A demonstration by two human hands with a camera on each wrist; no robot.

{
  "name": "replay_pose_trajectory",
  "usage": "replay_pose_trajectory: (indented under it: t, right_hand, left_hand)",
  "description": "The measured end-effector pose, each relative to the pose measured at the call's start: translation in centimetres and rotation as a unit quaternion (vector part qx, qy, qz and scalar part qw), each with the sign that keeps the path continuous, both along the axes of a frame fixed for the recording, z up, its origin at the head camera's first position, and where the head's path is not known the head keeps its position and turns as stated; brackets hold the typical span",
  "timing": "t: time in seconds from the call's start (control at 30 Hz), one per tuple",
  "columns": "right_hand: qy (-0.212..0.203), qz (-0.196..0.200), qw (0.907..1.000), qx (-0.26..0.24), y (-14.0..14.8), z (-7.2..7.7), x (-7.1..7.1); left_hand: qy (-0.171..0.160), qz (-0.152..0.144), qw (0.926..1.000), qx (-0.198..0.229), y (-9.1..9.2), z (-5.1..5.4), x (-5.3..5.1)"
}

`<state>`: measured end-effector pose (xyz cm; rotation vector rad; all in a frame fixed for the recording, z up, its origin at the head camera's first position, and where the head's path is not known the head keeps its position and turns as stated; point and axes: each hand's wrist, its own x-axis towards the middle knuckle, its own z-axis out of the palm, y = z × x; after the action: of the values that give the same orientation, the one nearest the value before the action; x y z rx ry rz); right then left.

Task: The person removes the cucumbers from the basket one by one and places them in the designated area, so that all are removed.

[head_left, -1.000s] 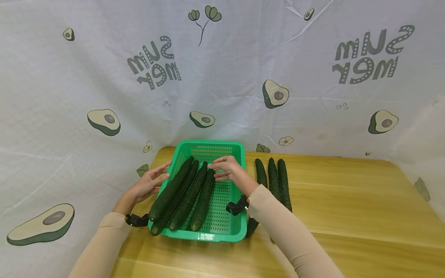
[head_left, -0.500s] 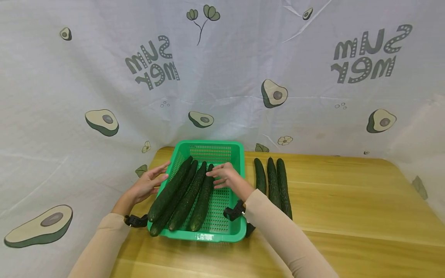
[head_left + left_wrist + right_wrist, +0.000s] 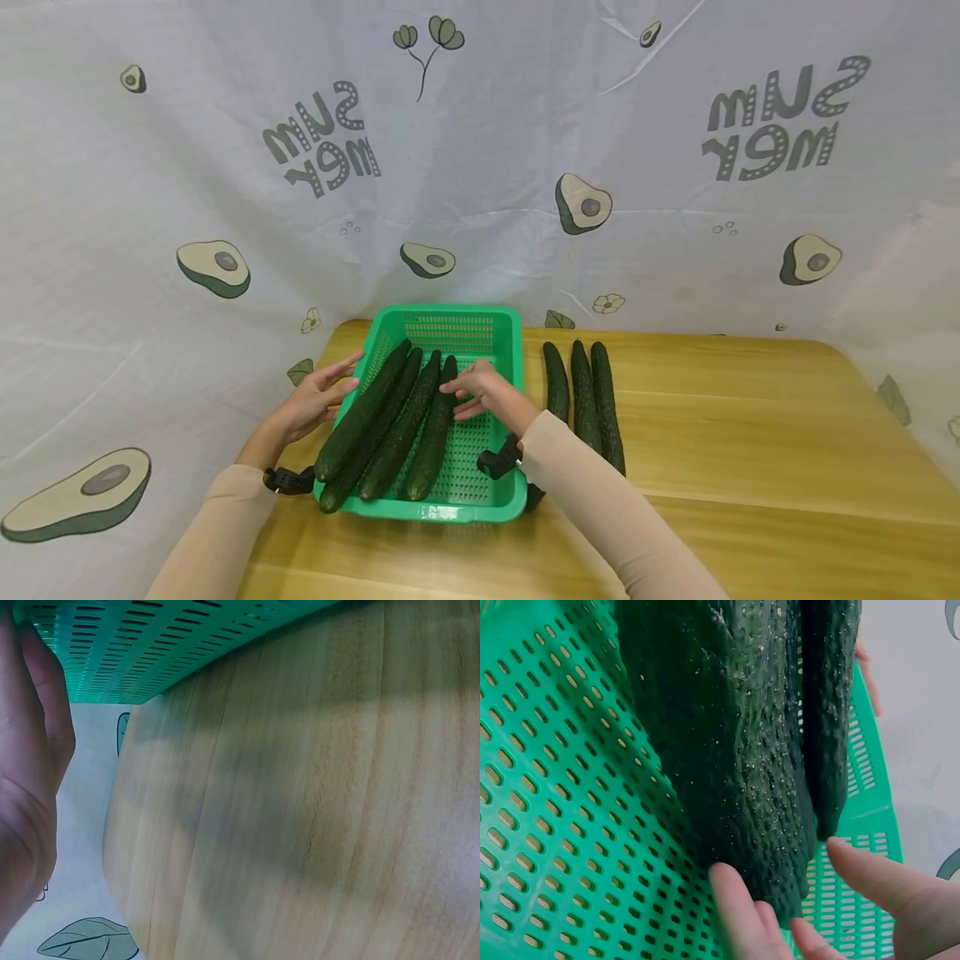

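Four dark green cucumbers lie side by side, slanted, in the left part of a green basket [image 3: 512, 367]; the rightmost cucumber [image 3: 431, 450] is beside my right hand [image 3: 483, 392]. That hand's relaxed fingers straddle the upper part of this cucumber; in the right wrist view, fingertips [image 3: 724, 877] are at one side of the cucumber [image 3: 742, 772] and the thumb is at the other. Whether they press on it I cannot tell. My left hand [image 3: 309, 406] rests with extended fingers against the basket's left side, beside its perforated wall [image 3: 142, 645] in the left wrist view.
Three more cucumbers [image 3: 585, 400] lie on the wooden table [image 3: 735, 417] right of the basket, partly behind my right forearm. A white curtain [image 3: 480, 133] printed with avocados hangs behind the table. Two cucumbers' near ends stick over the basket's lower left rim.
My right hand has moved nearer along the rightmost cucumber, whose far tip has come into view. The left hand keeps its place at the basket. The head view has shifted slightly.
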<state>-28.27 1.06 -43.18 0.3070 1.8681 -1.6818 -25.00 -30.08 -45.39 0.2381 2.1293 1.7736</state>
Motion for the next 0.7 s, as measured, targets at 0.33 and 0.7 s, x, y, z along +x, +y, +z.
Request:
replay_pose_trajectory:
  t: [0.33, 0.7]
  right_hand:
    - [-0.056, 0.018, 0.9982, -0.010, -0.4, -0.6, -0.1]
    - [-0.070, 0.046, 0.9964, -0.014, -1.0, -1.2, 0.2]
  left_hand:
    - [0.002, 0.003, 1.0000, 0.002, -0.1, -0.1, 0.0]
    - [-0.003, 0.007, 1.0000, 0.003, 0.0, 0.0, 0.1]
